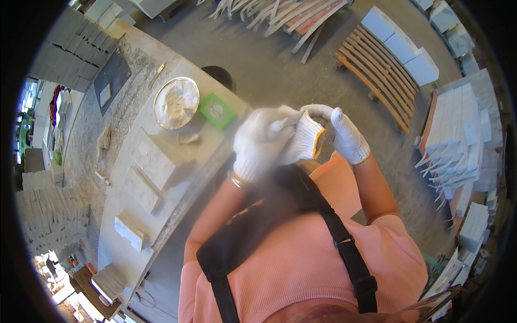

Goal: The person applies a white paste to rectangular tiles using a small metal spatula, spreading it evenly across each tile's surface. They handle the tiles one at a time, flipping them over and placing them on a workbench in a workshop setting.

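Both of my hands wear white knit gloves and are held up in front of my chest. Between them is another white knit glove [302, 141], its yellow-edged cuff facing right and downward. My left hand [262, 141] is closed around the body of this loose glove. On its other side, my right hand [349, 135] has its fingers curled onto the upper part near the cuff, with the thumb raised. The left fingertips are partly hidden behind the fabric. A metal bracelet [240, 181] circles my left wrist.
At left, a pale worktable [121, 207] carries a bowl of white powder [176, 102], a green box [217, 111] and several flat slabs [145, 189]. A slatted wooden pallet [377, 75] with white blocks [396, 40] lies far right; stacked slabs [452, 132] stand nearer on the right.
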Demonstrator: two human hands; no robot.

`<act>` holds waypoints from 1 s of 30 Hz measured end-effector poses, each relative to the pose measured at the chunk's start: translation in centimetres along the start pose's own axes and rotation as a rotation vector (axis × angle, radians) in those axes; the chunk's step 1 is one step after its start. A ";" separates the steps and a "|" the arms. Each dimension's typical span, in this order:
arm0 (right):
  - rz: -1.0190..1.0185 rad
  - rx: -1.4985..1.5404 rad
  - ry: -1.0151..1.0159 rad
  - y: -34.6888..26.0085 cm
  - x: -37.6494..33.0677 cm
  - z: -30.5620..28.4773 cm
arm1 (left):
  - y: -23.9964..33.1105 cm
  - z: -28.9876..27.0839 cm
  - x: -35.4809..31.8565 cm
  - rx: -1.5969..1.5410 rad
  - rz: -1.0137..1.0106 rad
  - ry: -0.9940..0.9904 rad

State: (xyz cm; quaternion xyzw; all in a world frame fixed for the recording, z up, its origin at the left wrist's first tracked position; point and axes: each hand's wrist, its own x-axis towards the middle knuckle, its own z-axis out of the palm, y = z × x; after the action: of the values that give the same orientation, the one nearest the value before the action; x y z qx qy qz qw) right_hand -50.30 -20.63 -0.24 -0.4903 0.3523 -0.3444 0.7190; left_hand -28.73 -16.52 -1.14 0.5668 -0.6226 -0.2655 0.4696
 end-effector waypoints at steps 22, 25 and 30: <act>0.106 0.308 0.079 2.0 -1.0 -2.1 | 0.1 -0.4 -0.5 -0.698 -0.607 -0.075; 0.130 0.127 0.074 0.7 0.2 -2.5 | -0.7 -0.8 -0.8 -0.633 -0.628 -0.097; -0.021 -0.337 0.103 -4.9 5.0 -1.7 | -1.1 -2.4 -1.5 -0.440 -0.401 -0.003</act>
State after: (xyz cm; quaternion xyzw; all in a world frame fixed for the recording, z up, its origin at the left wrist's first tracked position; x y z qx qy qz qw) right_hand -49.94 -27.00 3.06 -0.5891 0.4362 -0.3130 0.6040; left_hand -26.21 -14.80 -1.51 0.5626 -0.4267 -0.4824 0.5183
